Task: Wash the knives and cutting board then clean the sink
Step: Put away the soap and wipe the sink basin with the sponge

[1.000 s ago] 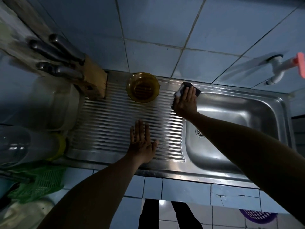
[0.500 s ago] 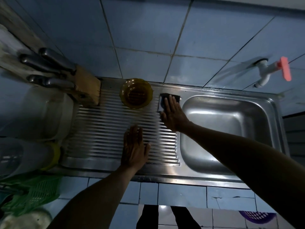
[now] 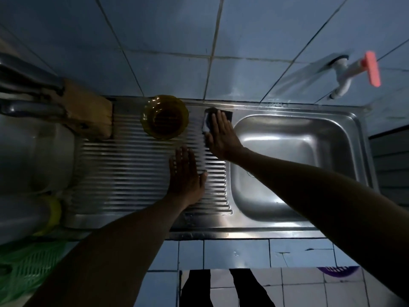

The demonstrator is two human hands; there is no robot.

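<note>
Centre frame, on sink drainboard [image 3: 132,173]: right hand [image 3: 221,136] pressed flat on dark sponge [image 3: 209,120], no curled grip; left hand [image 3: 186,176] lay open-palmed, holding nothing.

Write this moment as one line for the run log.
phase: cleaning sink | right hand: flat on sponge, draining board | left hand: flat, empty | basin: empty

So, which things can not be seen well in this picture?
- Sponge: head view, mostly under the right hand; its shape is unclear.
- Knife blades: inside the wooden block; handles blurred, cut by the left edge.
- Sink drain: behind the right forearm.
- Tap spout: its end is too blurred to tell if water runs.
- Containers at left: blurred, dark, cut off.
</note>
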